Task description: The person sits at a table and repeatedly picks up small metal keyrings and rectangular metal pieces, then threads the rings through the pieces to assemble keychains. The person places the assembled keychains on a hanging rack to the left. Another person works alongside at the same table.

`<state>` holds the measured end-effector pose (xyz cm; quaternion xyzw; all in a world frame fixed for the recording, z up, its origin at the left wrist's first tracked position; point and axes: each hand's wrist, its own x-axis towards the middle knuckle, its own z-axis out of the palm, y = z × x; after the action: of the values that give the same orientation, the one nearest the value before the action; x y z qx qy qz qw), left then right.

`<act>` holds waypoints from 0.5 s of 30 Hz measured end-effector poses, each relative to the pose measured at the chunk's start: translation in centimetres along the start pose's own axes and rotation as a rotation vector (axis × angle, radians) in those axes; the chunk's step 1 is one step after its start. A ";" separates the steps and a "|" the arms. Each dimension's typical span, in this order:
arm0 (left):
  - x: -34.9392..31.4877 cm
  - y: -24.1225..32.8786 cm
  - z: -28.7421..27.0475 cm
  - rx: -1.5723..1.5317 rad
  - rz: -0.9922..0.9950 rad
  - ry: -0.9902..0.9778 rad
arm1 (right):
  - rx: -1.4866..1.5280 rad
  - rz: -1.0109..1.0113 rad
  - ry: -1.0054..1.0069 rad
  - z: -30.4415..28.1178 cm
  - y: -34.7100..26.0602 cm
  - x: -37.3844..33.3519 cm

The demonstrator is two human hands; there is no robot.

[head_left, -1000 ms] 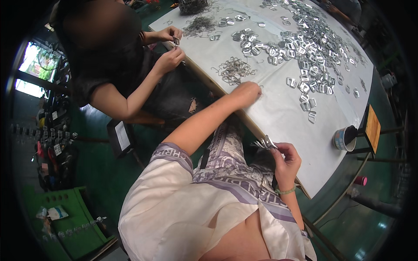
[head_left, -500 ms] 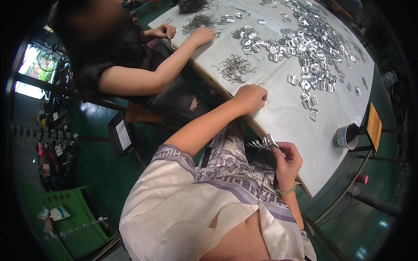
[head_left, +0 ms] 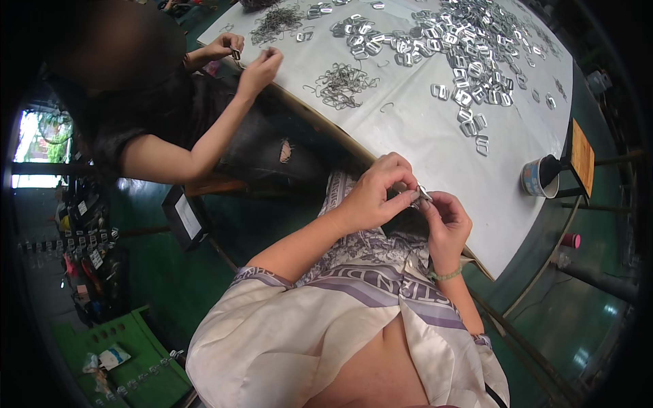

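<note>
Over the near edge of the table, my left hand (head_left: 378, 193) and my right hand (head_left: 449, 226) meet, fingertips almost touching. The right one pinches a silvery metal buckle (head_left: 425, 194); other buckles held with it are mostly hidden by the fingers. My left thumb and forefinger are closed at the buckle's edge on a thin wire hook, which is barely visible there. Beyond my left hand lies a tangled pile of wire hooks (head_left: 345, 86), with a single loose hook (head_left: 387, 107) beside it. A large spread of metal buckles (head_left: 469, 61) covers the table farther off.
A co-worker (head_left: 197, 129) sits at the left along the same table (head_left: 442, 183), holding a small metal piece, near another hook pile (head_left: 275, 26). A tub (head_left: 541, 178) with something dark in it stands at the right, by a wooden stool (head_left: 583, 160).
My left hand has come back from beside the hook pile to the buckles in my right hand, carrying a wire hook. The co-worker's nearer hand has drawn back from the far hooks.
</note>
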<state>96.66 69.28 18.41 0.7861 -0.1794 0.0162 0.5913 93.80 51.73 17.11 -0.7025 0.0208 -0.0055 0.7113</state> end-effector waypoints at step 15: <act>-1.0 0.6 0.7 0.110 0.100 0.019 | -0.240 -0.292 -0.050 -2.8 1.0 2.2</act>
<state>95.38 68.78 18.49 0.8072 -0.2114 0.0629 0.5475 95.88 48.90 16.01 -0.7779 -0.0986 -0.0885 0.6143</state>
